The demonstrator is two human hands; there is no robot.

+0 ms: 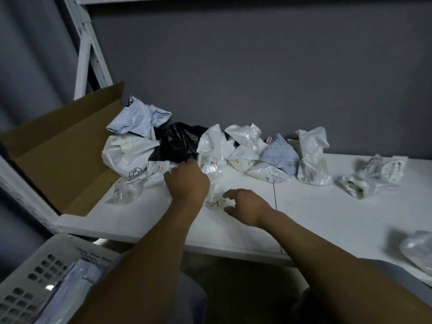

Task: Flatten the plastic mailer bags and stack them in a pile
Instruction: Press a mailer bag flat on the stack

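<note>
A row of crumpled mailer bags (233, 150), white, grey and one black (177, 141), lies along the back of the white table (327, 220). In front of it sits a small crumpled clear bag (216, 198) between my two hands. My left hand (187, 181) reaches over the small bag's upper left edge with its fingers curled down and out of sight, gripping the plastic there. My right hand (246, 208) is at the bag's right side, forefinger and thumb spread apart and touching it.
An open cardboard box (58, 148) lies on the table's left end. A white slotted basket (35, 279) holding flat items stands at the lower left. More crumpled bags lie at the right (374, 176) and the right edge (418, 249). A white shelf upright (86, 54) rises behind.
</note>
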